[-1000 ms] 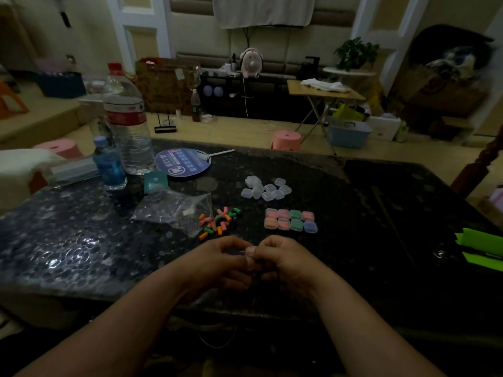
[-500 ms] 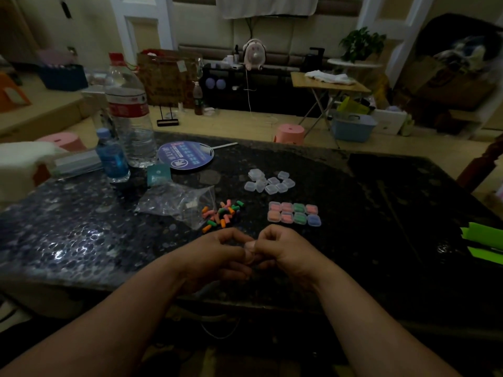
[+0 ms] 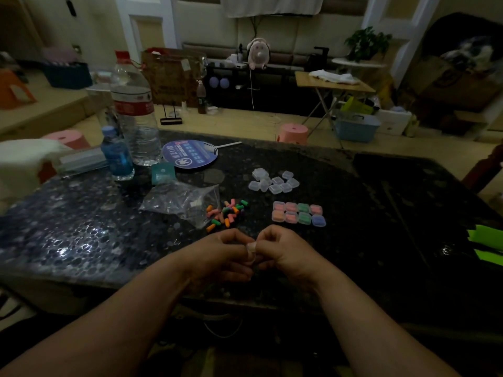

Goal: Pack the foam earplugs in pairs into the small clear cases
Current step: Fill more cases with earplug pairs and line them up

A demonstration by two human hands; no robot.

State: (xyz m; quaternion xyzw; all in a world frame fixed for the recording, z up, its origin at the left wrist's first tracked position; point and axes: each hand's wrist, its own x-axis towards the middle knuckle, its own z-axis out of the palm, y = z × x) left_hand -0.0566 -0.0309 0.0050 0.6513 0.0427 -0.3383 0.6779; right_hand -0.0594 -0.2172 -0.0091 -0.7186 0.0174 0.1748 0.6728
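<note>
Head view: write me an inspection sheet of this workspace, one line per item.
Surface: dark speckled table, glossy.
Job's things: loose earplugs in a mixed-colour heap; empty-looking cases clustered behind and to their right; eight filled cases in two rows of four; one held case, contents unclear.
Clutter: plastic bag beside the earplugs, large bottle, small blue bottle, round fan, teal box.
Hands: left hand and right hand both pinch the held case above the table's near edge.
Cables: white cord hanging at the back.
Surroundings: pink stool, folding table, potted plant, blue basket.
</note>
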